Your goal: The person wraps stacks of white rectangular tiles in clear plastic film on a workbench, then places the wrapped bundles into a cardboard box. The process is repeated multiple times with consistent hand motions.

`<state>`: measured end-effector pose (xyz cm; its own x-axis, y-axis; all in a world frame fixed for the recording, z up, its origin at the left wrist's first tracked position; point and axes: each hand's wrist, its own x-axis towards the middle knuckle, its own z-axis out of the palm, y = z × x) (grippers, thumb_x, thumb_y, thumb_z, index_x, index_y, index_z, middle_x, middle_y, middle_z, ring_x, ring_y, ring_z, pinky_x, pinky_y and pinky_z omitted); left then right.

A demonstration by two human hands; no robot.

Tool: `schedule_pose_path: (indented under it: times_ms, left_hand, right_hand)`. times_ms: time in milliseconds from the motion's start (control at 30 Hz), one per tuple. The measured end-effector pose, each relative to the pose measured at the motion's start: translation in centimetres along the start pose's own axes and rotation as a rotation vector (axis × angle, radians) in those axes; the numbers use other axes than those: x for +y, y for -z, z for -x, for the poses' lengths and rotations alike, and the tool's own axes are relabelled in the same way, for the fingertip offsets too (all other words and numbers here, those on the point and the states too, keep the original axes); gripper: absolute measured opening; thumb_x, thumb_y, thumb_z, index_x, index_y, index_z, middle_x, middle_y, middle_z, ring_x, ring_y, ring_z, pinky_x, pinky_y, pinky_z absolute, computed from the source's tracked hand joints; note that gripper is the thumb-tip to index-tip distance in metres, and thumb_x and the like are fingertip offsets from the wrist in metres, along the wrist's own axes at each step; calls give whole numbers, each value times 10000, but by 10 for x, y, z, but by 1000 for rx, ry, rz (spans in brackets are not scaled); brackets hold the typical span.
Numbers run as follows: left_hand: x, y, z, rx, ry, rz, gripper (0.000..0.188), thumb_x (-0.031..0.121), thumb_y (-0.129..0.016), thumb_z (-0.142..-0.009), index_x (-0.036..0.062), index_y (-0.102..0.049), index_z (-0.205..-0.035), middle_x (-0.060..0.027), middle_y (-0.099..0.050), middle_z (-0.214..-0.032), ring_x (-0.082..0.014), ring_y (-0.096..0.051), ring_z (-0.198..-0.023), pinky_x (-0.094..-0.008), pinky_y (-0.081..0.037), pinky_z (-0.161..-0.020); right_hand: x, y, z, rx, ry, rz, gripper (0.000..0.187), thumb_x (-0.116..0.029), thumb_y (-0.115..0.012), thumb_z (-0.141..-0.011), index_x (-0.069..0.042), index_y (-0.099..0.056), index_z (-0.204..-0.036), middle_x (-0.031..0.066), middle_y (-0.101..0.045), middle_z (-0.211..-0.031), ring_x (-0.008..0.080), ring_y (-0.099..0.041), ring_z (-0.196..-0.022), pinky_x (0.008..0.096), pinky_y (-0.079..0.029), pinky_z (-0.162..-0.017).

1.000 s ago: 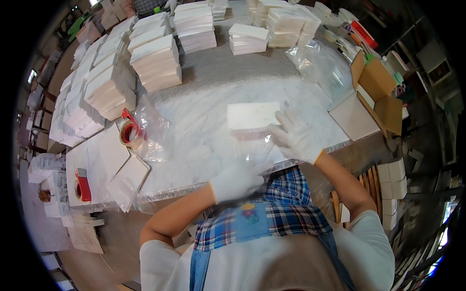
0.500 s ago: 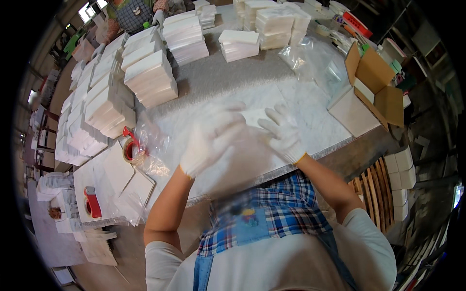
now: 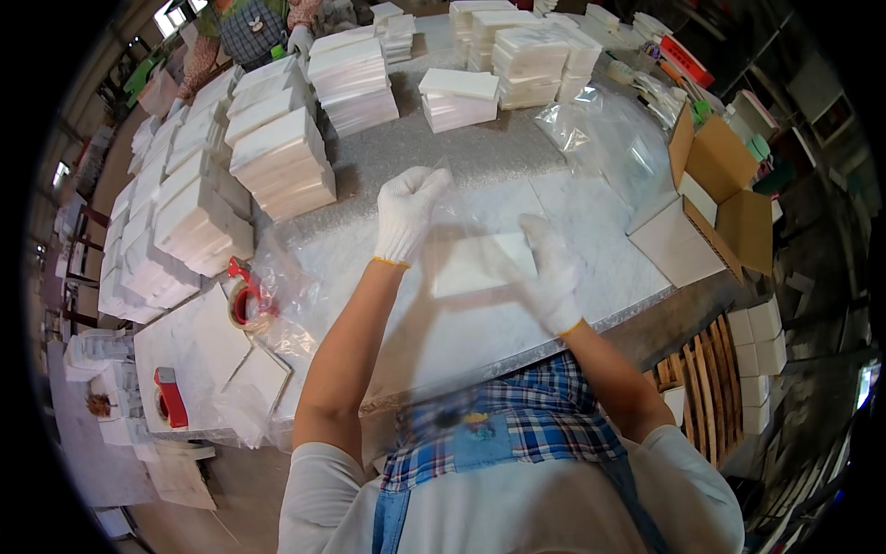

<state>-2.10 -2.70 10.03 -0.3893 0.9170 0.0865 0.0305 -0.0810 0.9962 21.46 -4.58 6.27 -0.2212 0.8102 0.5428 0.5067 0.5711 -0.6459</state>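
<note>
In front of me a white rectangular tile lies flat on the pale marble-like slab. My left hand, in a white knit glove, is raised above the tile's far left corner. Its fingers are closed in a pinch on thin clear plastic film, which is faint and hard to trace. At the tile's right edge is my right hand, also gloved and smeared by motion. Whether its fingers grip the tile or only touch it does not show.
Stacked white tiles stand at the left and back. Red tape dispensers and crumpled plastic lie left. Clear plastic bags and an open carton are right. Across the table stands another person in a checked apron.
My left hand has moved up and away from the slab's middle, its fingers now closed. The right hand has shifted slightly nearer to me, and the tile shows more fully.
</note>
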Motion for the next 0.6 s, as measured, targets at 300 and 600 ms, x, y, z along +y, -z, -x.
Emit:
schedule_pose_path:
  times_ms: [300,600]
  left_hand:
    - [39,0,32,6,0,7,197,183,-762,-932,-9,-765,-975,17,-717,-866,-55,-595,-813,-243,-473,-745]
    - [80,26,106,-734,-578,-339,174,197,-821,-846,39,-780,-906,-106,-730,-861,-246,-702,-826,-346,-556,-769]
  right_hand:
    - [1,-13,-2,66,201,-103,309,-61,-744,-839,-32,-731,-1146,157,-722,-1160,374,-674,-1111,443,-536,-993]
    - [-10,37,92,-66,-94,-355,221,13,-600,-930,-4,-718,-1115,181,-734,-1139,337,-697,-1102,401,-535,-980]
